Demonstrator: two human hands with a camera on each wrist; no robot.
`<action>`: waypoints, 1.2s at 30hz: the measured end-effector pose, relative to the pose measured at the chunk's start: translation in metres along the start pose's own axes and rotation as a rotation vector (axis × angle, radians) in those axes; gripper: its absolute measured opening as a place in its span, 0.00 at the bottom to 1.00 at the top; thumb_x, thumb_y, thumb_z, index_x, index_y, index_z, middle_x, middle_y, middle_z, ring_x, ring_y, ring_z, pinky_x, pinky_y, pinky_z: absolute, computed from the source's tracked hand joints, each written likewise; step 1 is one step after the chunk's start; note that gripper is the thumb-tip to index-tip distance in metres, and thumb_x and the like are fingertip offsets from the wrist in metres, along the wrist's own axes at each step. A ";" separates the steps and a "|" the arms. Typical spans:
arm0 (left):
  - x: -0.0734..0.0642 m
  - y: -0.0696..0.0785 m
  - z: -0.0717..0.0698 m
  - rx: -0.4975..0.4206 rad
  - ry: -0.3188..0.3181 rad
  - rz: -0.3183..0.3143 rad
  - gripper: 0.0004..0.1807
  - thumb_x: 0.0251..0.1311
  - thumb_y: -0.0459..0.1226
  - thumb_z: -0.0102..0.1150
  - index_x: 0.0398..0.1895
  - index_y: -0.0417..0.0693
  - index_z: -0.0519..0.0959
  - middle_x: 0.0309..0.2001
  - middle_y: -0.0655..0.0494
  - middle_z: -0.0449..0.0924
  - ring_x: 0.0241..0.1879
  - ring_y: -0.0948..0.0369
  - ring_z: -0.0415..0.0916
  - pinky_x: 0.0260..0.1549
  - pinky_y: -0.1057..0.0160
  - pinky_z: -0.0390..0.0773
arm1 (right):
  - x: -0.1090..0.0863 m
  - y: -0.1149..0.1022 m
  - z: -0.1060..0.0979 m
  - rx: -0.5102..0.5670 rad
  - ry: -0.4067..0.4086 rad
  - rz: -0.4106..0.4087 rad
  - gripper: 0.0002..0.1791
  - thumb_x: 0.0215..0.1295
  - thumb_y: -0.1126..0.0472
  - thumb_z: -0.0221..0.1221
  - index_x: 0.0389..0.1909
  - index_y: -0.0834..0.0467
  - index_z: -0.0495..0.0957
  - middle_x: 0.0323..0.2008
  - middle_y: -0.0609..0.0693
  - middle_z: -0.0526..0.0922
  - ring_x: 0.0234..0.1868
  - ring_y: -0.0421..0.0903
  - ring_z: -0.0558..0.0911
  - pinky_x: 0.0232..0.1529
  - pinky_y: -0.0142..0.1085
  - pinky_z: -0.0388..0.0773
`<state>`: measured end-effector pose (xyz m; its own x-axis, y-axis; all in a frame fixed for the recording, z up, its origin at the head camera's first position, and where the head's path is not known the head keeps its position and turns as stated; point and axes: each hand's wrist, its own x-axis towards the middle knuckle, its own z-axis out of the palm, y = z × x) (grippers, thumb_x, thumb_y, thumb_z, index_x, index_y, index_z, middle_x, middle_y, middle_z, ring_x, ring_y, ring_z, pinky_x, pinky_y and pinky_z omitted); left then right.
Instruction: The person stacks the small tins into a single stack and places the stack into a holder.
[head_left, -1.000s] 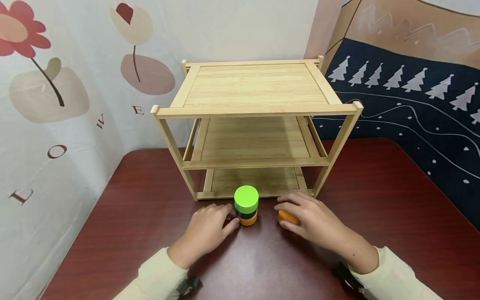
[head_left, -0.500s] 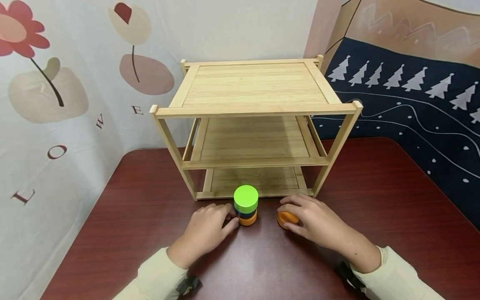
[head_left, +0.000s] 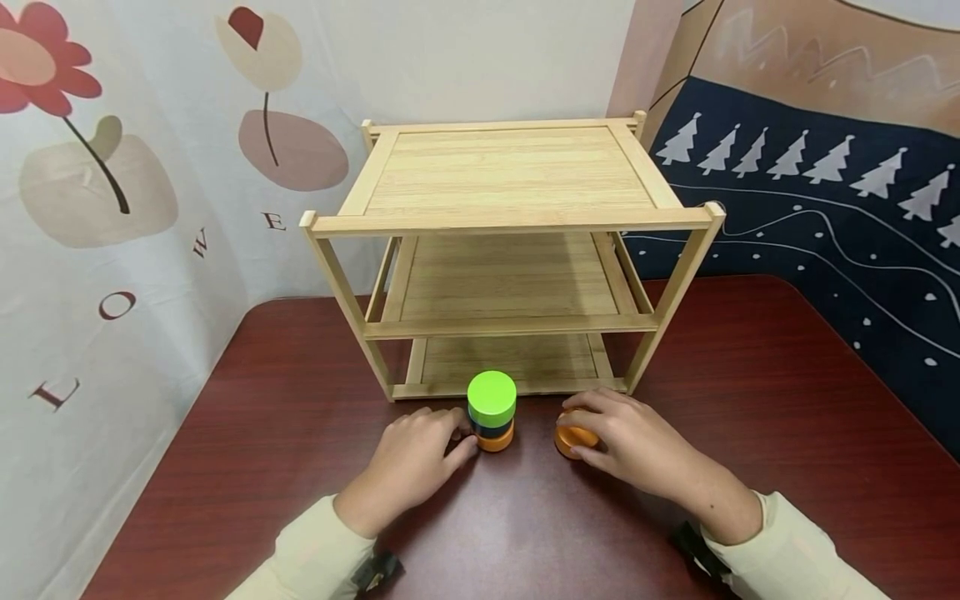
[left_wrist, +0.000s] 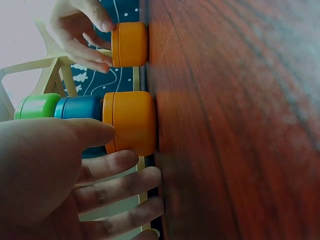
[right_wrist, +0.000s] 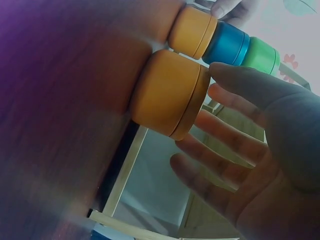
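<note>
On the desk, the left hand, fingers relaxed, should steady the jar stack beside it lightly; the right hand, curled round the lone orange jar, needs an even hold.

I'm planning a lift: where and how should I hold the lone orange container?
Likely around the upper sides of the lone orange container, from above and the right: it's upright, its sides round in at the base, and the stack stands left.
</note>
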<state>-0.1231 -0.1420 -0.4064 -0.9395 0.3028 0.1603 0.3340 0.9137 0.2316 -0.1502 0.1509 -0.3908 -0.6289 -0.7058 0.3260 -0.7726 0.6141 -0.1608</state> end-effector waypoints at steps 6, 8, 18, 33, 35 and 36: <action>0.001 0.000 0.000 0.001 -0.006 -0.003 0.08 0.63 0.50 0.63 0.34 0.59 0.80 0.29 0.66 0.82 0.32 0.59 0.77 0.31 0.53 0.78 | 0.001 0.001 0.000 0.016 -0.012 0.000 0.16 0.54 0.57 0.74 0.44 0.50 0.85 0.48 0.48 0.84 0.52 0.48 0.83 0.50 0.45 0.82; 0.001 -0.001 0.001 0.001 -0.010 -0.007 0.09 0.63 0.51 0.63 0.34 0.59 0.80 0.28 0.67 0.81 0.31 0.59 0.77 0.31 0.53 0.77 | 0.001 0.002 0.000 0.015 -0.020 0.002 0.16 0.54 0.57 0.74 0.44 0.50 0.86 0.48 0.47 0.84 0.52 0.48 0.83 0.49 0.45 0.82; 0.000 -0.001 0.003 0.002 -0.006 -0.013 0.10 0.64 0.52 0.62 0.35 0.59 0.80 0.28 0.67 0.80 0.32 0.59 0.77 0.32 0.53 0.78 | 0.000 0.003 -0.001 0.016 -0.050 -0.006 0.14 0.53 0.58 0.74 0.41 0.51 0.86 0.47 0.47 0.84 0.46 0.45 0.84 0.42 0.41 0.82; 0.001 -0.002 0.004 -0.003 0.003 -0.007 0.08 0.63 0.51 0.64 0.34 0.60 0.80 0.28 0.68 0.80 0.31 0.60 0.76 0.31 0.55 0.77 | -0.003 0.004 -0.002 0.071 -0.084 0.021 0.17 0.52 0.62 0.74 0.44 0.50 0.86 0.50 0.47 0.83 0.45 0.44 0.86 0.39 0.38 0.82; 0.001 -0.002 0.003 -0.003 0.004 -0.007 0.08 0.63 0.51 0.64 0.34 0.60 0.80 0.27 0.69 0.79 0.31 0.61 0.76 0.30 0.55 0.76 | -0.003 0.004 -0.001 0.072 -0.080 0.015 0.17 0.52 0.62 0.74 0.44 0.50 0.86 0.51 0.47 0.83 0.45 0.44 0.86 0.40 0.38 0.83; 0.001 -0.002 0.003 -0.003 0.003 -0.006 0.08 0.63 0.51 0.64 0.33 0.60 0.80 0.27 0.69 0.79 0.31 0.61 0.76 0.30 0.55 0.76 | -0.003 0.004 -0.001 0.072 -0.080 0.012 0.17 0.52 0.62 0.74 0.44 0.50 0.86 0.51 0.47 0.83 0.45 0.44 0.86 0.40 0.38 0.83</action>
<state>-0.1251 -0.1430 -0.4095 -0.9413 0.2964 0.1617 0.3284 0.9148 0.2350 -0.1515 0.1555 -0.3914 -0.6409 -0.7262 0.2490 -0.7674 0.5977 -0.2320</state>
